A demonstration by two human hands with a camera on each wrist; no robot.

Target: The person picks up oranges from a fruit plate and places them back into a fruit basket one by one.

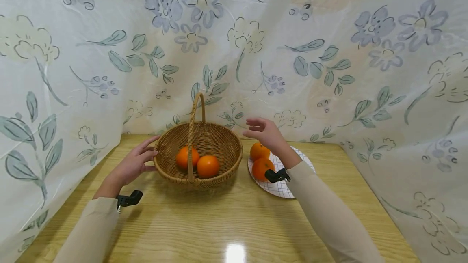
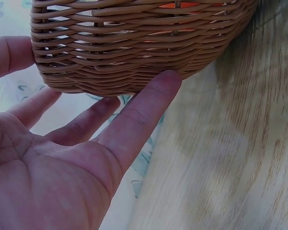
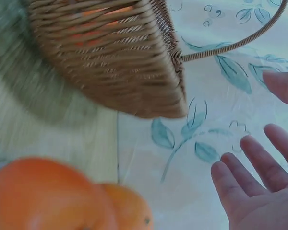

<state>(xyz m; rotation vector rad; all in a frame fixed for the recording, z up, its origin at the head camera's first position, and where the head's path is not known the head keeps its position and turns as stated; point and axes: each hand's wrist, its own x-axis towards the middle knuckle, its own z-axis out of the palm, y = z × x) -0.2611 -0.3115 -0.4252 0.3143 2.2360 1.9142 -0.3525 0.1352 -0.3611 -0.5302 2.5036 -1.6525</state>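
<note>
A wicker basket (image 1: 219,133) with a tall arched handle (image 1: 191,141) holds two oranges (image 1: 208,166). At its left side is my left hand (image 1: 133,163), its fingers spread along the rim. In the left wrist view the extended thumb or finger (image 2: 139,115) lies against the woven wall. My right hand (image 1: 266,133) hovers right of the basket, holding nothing. Its fingers (image 3: 264,163) are loosely extended in the right wrist view. Beneath that arm a checked white plate (image 1: 276,190) carries two oranges (image 1: 262,169), partly overlapped by the hand and wrist camera.
The wooden table (image 1: 204,222) stretches toward me, with a bright reflection near its front. Flower-patterned curtains (image 1: 237,48) hang behind the table and down both sides. Each wrist wears a small black camera (image 1: 129,199).
</note>
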